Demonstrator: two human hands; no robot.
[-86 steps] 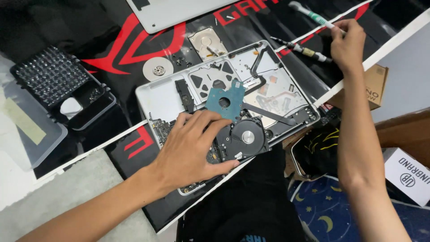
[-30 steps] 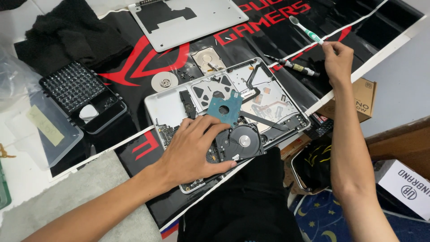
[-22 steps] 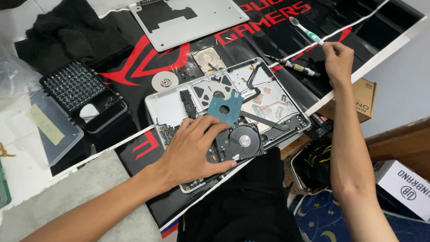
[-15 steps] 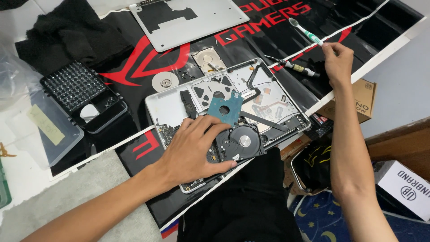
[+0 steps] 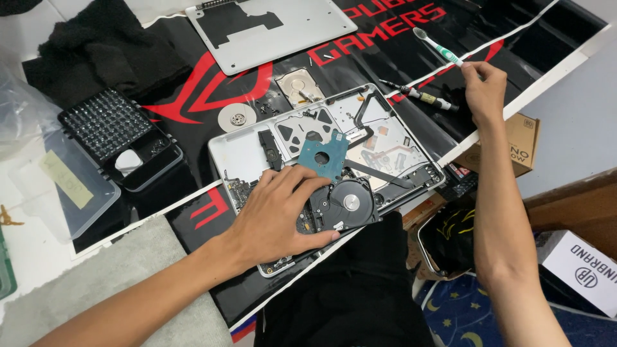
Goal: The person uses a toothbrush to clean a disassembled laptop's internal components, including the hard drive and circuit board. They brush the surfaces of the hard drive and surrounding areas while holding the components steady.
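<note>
An opened silver laptop base (image 5: pixel 239 154) lies on a black and red mat, its inner parts exposed. My left hand (image 5: pixel 276 215) rests flat on its near corner, fingers spread beside an opened hard drive (image 5: pixel 347 204) and touching a small blue circuit board (image 5: pixel 323 156). My right hand (image 5: pixel 483 91) is raised at the far right, pinching the handle of a white and green toothbrush (image 5: pixel 437 46), bristle end pointing away. A black-handled screwdriver (image 5: pixel 421 97) lies on the mat just left of that hand.
The laptop's silver bottom cover (image 5: pixel 270 29) lies at the back. A shiny disk platter (image 5: pixel 236 117) and another drive (image 5: pixel 299 87) sit behind the laptop. A black bit set (image 5: pixel 109 122), clear lid (image 5: pixel 61 186), black cloth (image 5: pixel 96 51), cardboard box (image 5: pixel 524 144) surround it.
Over the last second almost nothing moved. Compared with about three seconds ago, the view shifted and my right hand now holds the toothbrush by its handle.
</note>
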